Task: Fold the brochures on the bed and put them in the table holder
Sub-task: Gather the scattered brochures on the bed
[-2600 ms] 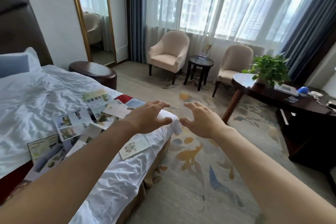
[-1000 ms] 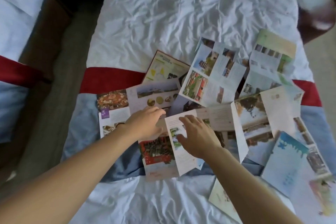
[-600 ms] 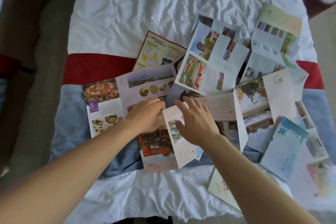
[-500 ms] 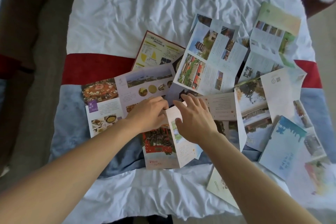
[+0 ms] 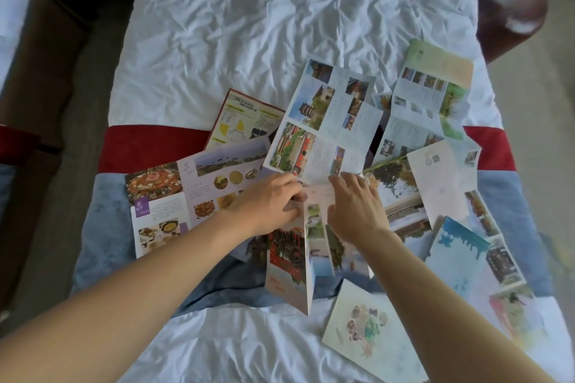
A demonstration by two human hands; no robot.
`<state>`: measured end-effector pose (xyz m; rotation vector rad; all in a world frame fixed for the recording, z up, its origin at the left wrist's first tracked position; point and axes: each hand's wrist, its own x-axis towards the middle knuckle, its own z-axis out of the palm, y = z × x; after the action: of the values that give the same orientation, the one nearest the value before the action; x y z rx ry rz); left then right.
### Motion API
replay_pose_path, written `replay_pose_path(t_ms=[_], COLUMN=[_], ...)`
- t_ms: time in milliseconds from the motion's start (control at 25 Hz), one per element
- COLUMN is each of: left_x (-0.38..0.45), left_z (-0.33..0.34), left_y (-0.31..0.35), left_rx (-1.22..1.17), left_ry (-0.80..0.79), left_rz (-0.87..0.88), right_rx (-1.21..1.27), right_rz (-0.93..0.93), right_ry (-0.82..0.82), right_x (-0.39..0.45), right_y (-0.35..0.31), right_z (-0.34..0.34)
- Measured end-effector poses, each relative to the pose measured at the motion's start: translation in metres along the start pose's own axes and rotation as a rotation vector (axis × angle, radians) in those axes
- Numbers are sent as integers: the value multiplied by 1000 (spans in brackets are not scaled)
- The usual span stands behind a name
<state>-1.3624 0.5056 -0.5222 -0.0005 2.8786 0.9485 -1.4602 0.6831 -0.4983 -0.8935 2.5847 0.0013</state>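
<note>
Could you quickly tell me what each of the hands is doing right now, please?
Left hand: closed, pinching the red-cover brochure at its fold.
Right hand: open, fingers pressing that brochure's panel.

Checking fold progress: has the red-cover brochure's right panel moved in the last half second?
Yes. The red-cover brochure's right panel has swung up and leftward toward its red cover, tenting above the blue bed runner.

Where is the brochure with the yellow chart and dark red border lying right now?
In the head view, the brochure with the yellow chart and dark red border lies left of centre on the bed's red band, partly under the pagoda-photo brochure.
</note>
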Motion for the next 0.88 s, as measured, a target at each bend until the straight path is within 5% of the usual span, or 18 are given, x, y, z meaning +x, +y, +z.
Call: replay_pose_path(t_ms=[600, 880], left_x=[89, 95], left_z=[76, 76], left_y=[56, 53], left_rx=[191, 38], left_ry=[98, 53], left_rz=[-223, -75], right_rx=[268, 332], right_rz=[9, 88], right_ry=[-188, 16], right_x=[8, 2], right_y=[101, 95], right_z=[33, 43])
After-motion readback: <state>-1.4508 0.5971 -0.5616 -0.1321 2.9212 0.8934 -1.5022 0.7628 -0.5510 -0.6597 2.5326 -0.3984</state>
